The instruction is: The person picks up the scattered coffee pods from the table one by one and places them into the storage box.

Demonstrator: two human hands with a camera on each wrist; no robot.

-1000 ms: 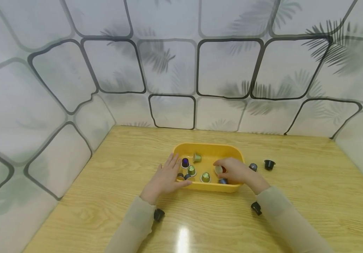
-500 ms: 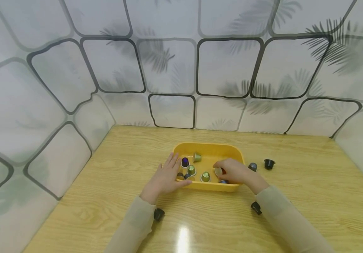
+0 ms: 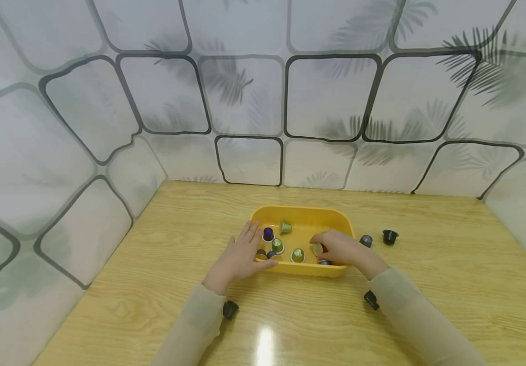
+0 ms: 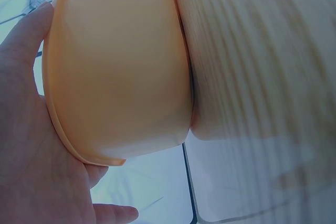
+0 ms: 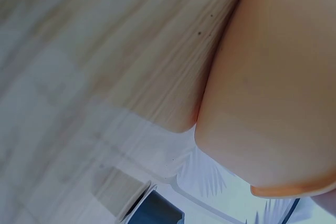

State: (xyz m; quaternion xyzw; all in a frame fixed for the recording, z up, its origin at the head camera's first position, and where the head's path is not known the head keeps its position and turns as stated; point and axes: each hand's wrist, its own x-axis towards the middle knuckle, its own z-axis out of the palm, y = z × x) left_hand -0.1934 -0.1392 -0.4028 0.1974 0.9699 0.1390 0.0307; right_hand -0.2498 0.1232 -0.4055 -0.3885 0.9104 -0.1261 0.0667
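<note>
A yellow plastic tray point(image 3: 304, 271) stands on the table with several coffee capsules in it. My left hand point(image 3: 240, 256) rests over the tray's left rim, fingers stretched out; the left wrist view shows the palm against that rim. Inside the tray's right side, my right hand point(image 3: 340, 247) pinches a coffee capsule point(image 3: 317, 249), whose pale lid faces left. Just below it is a dark blue capsule point(image 3: 324, 263). Green capsules point(image 3: 297, 255) and a purple capsule point(image 3: 268, 234) lie farther left. In the right wrist view the tray wall hides most of that hand.
Right of the tray are a grey-blue capsule point(image 3: 366, 240) and a black capsule point(image 3: 390, 237). Another black capsule point(image 3: 371, 300) lies beside the right sleeve, and one more black capsule point(image 3: 230, 309) beside the left sleeve. A patterned white wall point(image 3: 254, 112) rises behind the table.
The capsule in the right hand has shifted and turned slightly, and the dark blue one below it has tipped a little. The left hand keeps its place on the rim.
</note>
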